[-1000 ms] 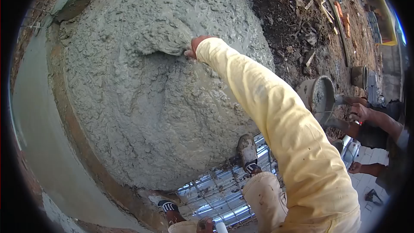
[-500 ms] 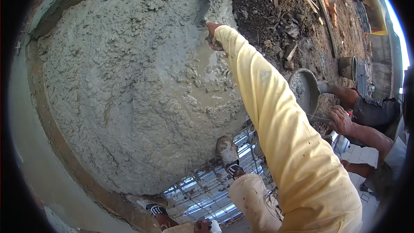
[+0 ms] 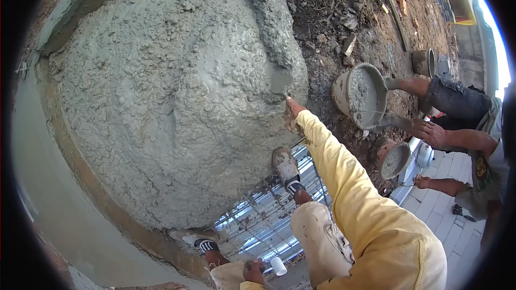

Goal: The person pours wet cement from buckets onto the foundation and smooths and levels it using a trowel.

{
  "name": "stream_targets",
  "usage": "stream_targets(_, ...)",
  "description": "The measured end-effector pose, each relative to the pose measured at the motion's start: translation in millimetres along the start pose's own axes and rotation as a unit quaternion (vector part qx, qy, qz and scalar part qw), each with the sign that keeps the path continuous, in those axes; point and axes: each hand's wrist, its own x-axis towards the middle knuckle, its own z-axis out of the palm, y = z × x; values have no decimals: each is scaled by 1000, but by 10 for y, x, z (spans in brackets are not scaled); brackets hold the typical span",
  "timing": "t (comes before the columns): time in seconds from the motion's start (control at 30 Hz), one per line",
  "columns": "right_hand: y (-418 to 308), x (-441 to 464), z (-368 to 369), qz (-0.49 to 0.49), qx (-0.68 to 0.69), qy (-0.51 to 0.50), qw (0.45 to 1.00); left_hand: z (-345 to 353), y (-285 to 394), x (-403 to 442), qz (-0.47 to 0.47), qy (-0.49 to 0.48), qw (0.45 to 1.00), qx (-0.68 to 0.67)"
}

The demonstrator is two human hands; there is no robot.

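Observation:
My right hand (image 3: 293,109), at the end of a yellow sleeve, is closed round the handle of a trowel (image 3: 281,81). Its cement-smeared blade lies on the right edge of a broad bed of wet concrete (image 3: 161,102). Low in the view, beside my knee, my left hand (image 3: 253,272) is closed, apparently on a short white tube (image 3: 278,266) that sticks out from it; the grip is partly hidden. My muddy shoe (image 3: 285,164) stands at the concrete's lower edge.
Steel mesh (image 3: 263,225) lies below the concrete. A co-worker's hand (image 3: 430,132) is near a large bucket of concrete (image 3: 361,96); another person's hand (image 3: 422,181) is by a smaller bucket (image 3: 394,161). A wooden form edge (image 3: 80,182) bounds the left side. Rubble (image 3: 349,45) lies at upper right.
My right hand has drawn the trowel downward and to the right, leaving a groove along the concrete's edge. The co-worker's large bucket has tilted and shifted left; a second bucket is now visible.

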Motion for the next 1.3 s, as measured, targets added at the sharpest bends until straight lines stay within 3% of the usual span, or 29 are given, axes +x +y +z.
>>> stream_targets(0.03,83,-219,-35,14,-23,52,998,15,38,-9,11,-4,1000,-5)
stream_targets(0.1,423,-216,-93,29,76,16,997,17,68,-21,33,-9,999,-17)
stream_targets(0.23,1124,-37,-236,14,-273,190,943,-59,-36,35,36,-28,999,-8)
stream_targets(0.3,1202,-534,-108,-30,-149,209,966,-52,-5,-1,37,-35,999,-11)
stream_targets(0.37,1294,-359,27,-195,-20,122,973,-87,10,-43,40,-41,998,11)
stream_targets(0.4,991,-605,304,-196,-80,214,954,-112,-19,-16,45,-46,998,19)
stream_targets(0.43,822,-366,490,-214,-66,144,964,-115,-26,29,53,-53,997,25)
stream_targets(0.47,504,-435,863,-109,-22,94,989,-130,-51,70,54,-55,996,36)
stream_targets(0.5,460,159,1167,-175,-181,149,956,-129,-2,130,54,-62,996,33)
stream_targets(0.53,-36,-657,1583,-111,-162,144,970,-146,36,132,51,-68,996,31)
stream_targets(0.57,-158,-546,1858,-126,-196,193,953,-164,49,91,44,-77,996,31)
stream_targets(0.6,-172,-182,2059,-147,-181,186,954,-159,119,35,55,-85,995,-4)
stream_targets(0.63,-382,-612,2216,-177,-174,133,960,-187,167,17,75,-79,994,23)
stream_targets(0.67,-382,226,2411,-210,-165,134,954,-219,184,-36,89,-73,992,50)
stream_targets(0.7,-566,-158,2560,-216,-160,128,955,-262,180,-107,100,-69,990,78)
stream_targets(0.73,-655,103,2702,-272,-232,186,915,-311,181,-143,110,-68,986,109)
stream_targets(0.77,-850,-691,2830,-270,-246,216,905,-381,184,-114,122,-69,980,140)
stream_targets(0.8,-1055,-482,2903,-291,-243,187,906,-451,186,-84,133,-69,974,171)
stream_targets(0.87,-1620,-545,3238,-464,-439,93,764,-533,309,-55,146,-72,970,183)
stream_targets(0.9,-1788,-1171,3657,-447,-409,44,795,-597,364,-64,145,-77,971,177)
stream_targets(0.93,-1970,-1812,4192,-407,-529,69,741,-654,432,-55,146,-82,973,161)
stream_targets(0.97,-2156,-1733,4529,-474,-685,56,550,-712,503,-53,146,-87,974,149)
stream_targets(1.0,-2345,-1647,4865,-550,-768,76,320,-796,568,-29,148,-90,975,138)
stream_targets(1.03,-2409,-1846,5298,-508,-769,77,381,-868,627,11,152,-90,976,126)
stream_targets(1.07,-2453,-1811,5552,-540,-716,114,428,-928,673,30,150,-93,978,114)
stream_targets(1.13,-2318,-1976,5828,-545,-763,80,338,-1050,776,63,140,-94,981,93)
stream_targets(1.17,-2258,-2081,5882,-554,-791,75,248,-1106,823,76,135,-98,982,83)
stream_targets(1.23,-2277,-1928,6256,-544,-735,129,384,-1207,895,101,129,-106,983,70)
stream_targets(1.3,-2222,-2088,6390,-557,-721,104,398,-1287,961,120,129,-109,984,60)
